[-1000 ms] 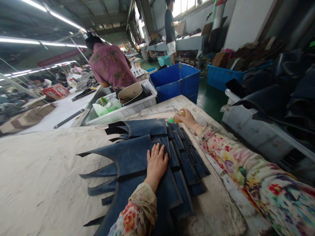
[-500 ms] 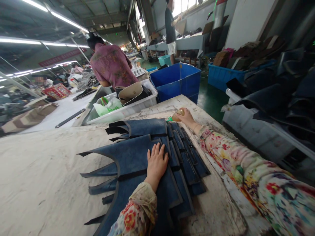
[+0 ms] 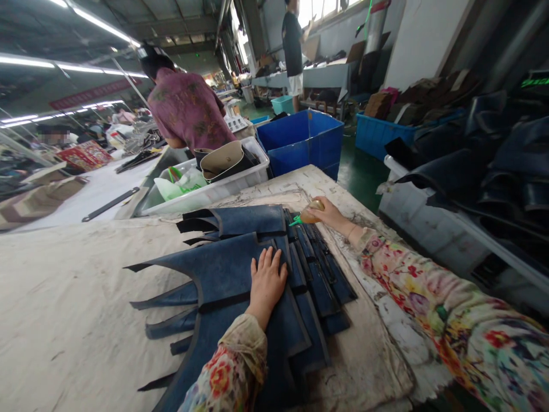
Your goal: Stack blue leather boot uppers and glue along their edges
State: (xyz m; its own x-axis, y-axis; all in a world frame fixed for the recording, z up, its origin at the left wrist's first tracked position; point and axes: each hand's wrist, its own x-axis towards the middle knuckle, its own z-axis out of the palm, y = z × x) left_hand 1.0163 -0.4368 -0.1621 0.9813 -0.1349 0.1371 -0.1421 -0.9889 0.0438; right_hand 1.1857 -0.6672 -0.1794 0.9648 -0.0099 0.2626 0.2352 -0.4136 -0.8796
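My left hand (image 3: pixel 268 281) lies flat, fingers spread, on the top piece of a fanned stack of blue leather-like panels (image 3: pixel 223 269). The panels have dark edges and narrow strips on their left side, and their right edges are stepped one past another. At the far end of the stack, my right hand (image 3: pixel 329 214) is wrapped round a brownish squeeze bottle (image 3: pixel 312 212) with a green nozzle. The bottle is tilted, its nozzle pointing left and down close to the edges of the far panels. Wet-looking dark lines show along several stepped edges.
A cloth-covered table (image 3: pixel 77 297) carries the stack. Beyond it stand a white bin (image 3: pixel 214 191) with bags and cut pieces, and a blue bin (image 3: pixel 300 143). A white crate (image 3: pixel 433 229) of dark pieces is at right. A person in a purple shirt (image 3: pixel 189 109) works ahead.
My right hand has shifted the bottle slightly nearer along the panel edges, with the nozzle tilted further down. My left hand stays flat on the stack. The view has moved a little.
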